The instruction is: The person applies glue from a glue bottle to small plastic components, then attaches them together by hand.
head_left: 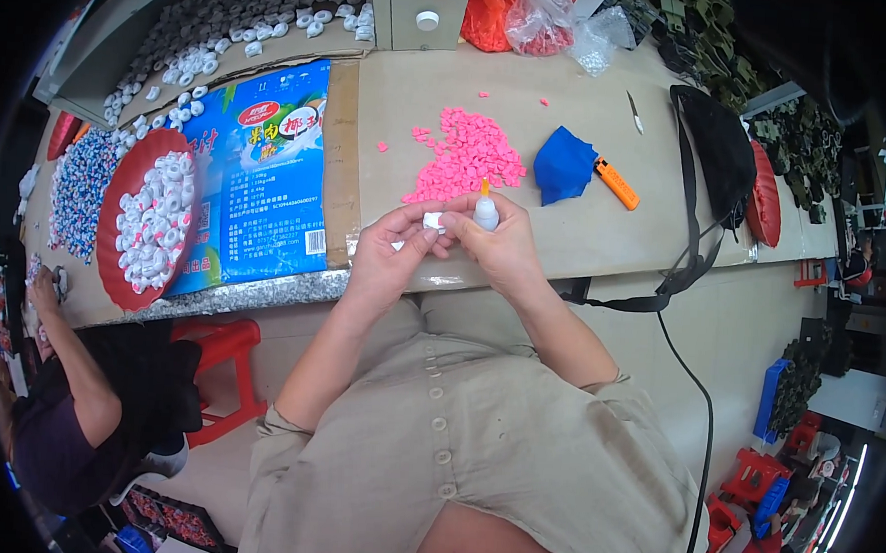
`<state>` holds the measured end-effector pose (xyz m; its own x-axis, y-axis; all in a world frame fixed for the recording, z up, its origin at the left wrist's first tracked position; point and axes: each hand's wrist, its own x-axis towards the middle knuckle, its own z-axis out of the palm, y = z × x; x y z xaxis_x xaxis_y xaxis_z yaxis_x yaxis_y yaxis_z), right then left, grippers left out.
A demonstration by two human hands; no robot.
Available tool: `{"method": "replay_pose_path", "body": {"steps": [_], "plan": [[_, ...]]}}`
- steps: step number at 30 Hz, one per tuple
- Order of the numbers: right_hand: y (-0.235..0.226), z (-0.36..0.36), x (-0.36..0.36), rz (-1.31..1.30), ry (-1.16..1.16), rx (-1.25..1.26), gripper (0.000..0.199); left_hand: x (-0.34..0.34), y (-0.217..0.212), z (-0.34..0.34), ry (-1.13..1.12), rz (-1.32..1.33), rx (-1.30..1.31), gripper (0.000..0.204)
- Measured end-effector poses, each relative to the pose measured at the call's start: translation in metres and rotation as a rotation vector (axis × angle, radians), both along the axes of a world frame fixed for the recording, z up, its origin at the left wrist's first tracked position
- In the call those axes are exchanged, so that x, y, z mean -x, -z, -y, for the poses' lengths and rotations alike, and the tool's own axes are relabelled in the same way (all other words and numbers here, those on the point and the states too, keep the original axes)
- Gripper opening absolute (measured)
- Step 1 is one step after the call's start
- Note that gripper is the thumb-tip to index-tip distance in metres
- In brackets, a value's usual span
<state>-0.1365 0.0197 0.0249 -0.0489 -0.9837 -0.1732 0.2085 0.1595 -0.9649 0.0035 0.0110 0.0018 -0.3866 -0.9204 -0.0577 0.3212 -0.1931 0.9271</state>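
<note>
Left hand [384, 253] and right hand [505, 245] pinch small white piece [433, 220], right also gripping squeeze bottle [486, 215], its nozzle [485, 187] pointing away toward pink pieces [474, 153] just beyond.

One bottle [485, 216]; one blue patch [562, 167]; one orange tool [618, 186]; one black bag [718, 146].

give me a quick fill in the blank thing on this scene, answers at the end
The small bottle with the orange tip is in the person's ____ hand.
The left hand touches a small piece coloured ____.
The loose heap just beyond the bottle is coloured ____.
The flat scrap beside the orange tool is coloured ____.

Missing words: right; white; pink; blue
</note>
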Motion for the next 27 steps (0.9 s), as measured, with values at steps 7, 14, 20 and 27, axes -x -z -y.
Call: {"method": "replay_pose_path", "body": {"steps": [7, 14, 20, 27], "plan": [[0.005, -0.002, -0.003, -0.1, 0.011, 0.056, 0.012, 0.0, -0.002, -0.002, -0.044, 0.027, 0.053, 0.025], [0.004, -0.002, 0.0, -0.101, -0.022, -0.001, 0.013, 0.005, -0.005, 0.0, -0.096, -0.028, -0.113, 0.021], [0.004, -0.001, -0.001, -0.127, 0.004, 0.027, 0.01, 0.008, -0.001, 0.0, -0.111, 0.027, -0.086, 0.019], [0.016, -0.001, -0.004, -0.14, -0.001, 0.081, 0.01, 0.006, -0.001, 0.0, -0.124, 0.001, -0.091, 0.016]]}}
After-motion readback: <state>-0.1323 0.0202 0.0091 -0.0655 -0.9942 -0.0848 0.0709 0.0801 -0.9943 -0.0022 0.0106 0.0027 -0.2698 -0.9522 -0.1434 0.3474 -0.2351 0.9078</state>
